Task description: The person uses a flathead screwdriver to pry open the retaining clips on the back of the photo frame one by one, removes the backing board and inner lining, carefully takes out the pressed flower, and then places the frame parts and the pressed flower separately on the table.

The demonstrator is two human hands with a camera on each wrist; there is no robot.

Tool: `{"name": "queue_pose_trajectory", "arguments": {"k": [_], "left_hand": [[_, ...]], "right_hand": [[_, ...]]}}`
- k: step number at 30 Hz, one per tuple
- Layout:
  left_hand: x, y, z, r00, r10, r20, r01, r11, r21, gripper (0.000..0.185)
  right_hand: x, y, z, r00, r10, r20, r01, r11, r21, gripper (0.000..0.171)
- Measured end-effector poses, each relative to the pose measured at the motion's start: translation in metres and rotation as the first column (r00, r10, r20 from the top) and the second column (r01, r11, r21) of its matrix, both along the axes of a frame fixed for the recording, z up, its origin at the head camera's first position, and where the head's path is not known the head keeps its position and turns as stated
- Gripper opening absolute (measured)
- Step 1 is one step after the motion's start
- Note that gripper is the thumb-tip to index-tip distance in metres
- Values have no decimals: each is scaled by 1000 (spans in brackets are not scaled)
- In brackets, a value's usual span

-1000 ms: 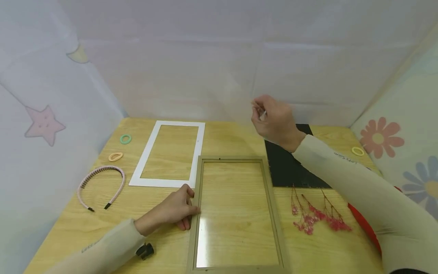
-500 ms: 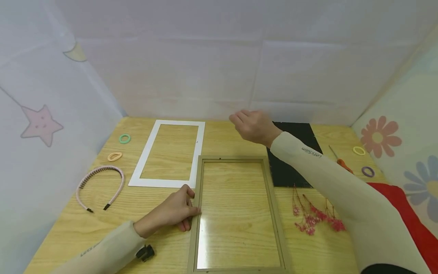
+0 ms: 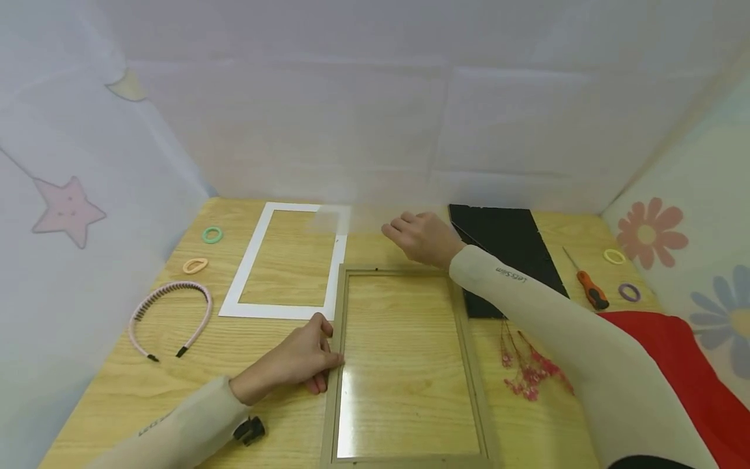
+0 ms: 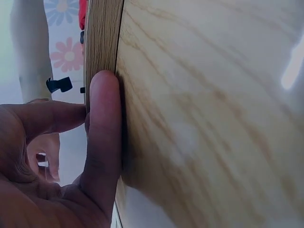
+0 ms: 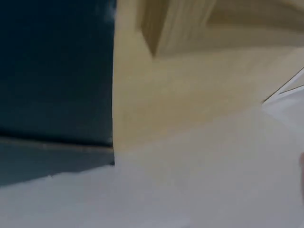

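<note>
My left hand [image 3: 301, 360] grips the left side of a tan picture frame [image 3: 469, 365] lying on the table. In the left wrist view the thumb [image 4: 103, 109] lies along the wood-grain side [image 4: 102, 40], with a finger against its outer face. Inside the frame a clear pane throws a bright reflection. Beyond the far end of the frame, my right hand [image 3: 424, 240] is raised with curled fingers, pinching a thin translucent sheet [image 3: 327, 219]. That sheet overlaps the top of a white mat border [image 3: 234, 280]. The right wrist view shows only a sliver of hand at its right edge.
A black board [image 3: 504, 238] lies back right, pink dried flowers [image 3: 530, 381] beside the frame. Further right are a screwdriver [image 3: 592, 290], a red cloth [image 3: 662, 345] and hair ties. A pink headband [image 3: 170, 293] and more hair ties [image 3: 212, 235] lie left. Patterned cloth walls surround the table.
My right hand has moved left and down from over the black board with the translucent sheet, uncovering the screwdriver and red cloth. The left hand and frame have stayed put.
</note>
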State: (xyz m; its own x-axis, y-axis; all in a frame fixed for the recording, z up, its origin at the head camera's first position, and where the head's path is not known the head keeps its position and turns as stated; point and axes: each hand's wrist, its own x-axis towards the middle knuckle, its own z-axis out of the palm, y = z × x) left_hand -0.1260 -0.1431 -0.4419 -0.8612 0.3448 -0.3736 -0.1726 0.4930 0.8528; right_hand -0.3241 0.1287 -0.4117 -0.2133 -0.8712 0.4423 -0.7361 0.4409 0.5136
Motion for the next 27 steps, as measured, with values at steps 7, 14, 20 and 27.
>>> {"name": "queue_pose_trajectory", "arguments": {"k": [7,14,20,27], "left_hand": [[-4,4,-5,999,52,-8,-52,996,-68,43],[2,-1,-10,999,46,-2,-46,996,-75,45],[3,0,-11,998,57,-14,-58,997,-54,45],[2,-1,-10,998,57,-6,-57,997,-60,43]], "right_hand": [[15,-9,-15,863,-185,470,192,981,33,18],[14,-16,-27,719,-264,642,280,957,80,22],[15,-11,-28,782,-271,561,278,958,75,19],[17,-3,-22,694,-359,624,335,928,162,25]]}}
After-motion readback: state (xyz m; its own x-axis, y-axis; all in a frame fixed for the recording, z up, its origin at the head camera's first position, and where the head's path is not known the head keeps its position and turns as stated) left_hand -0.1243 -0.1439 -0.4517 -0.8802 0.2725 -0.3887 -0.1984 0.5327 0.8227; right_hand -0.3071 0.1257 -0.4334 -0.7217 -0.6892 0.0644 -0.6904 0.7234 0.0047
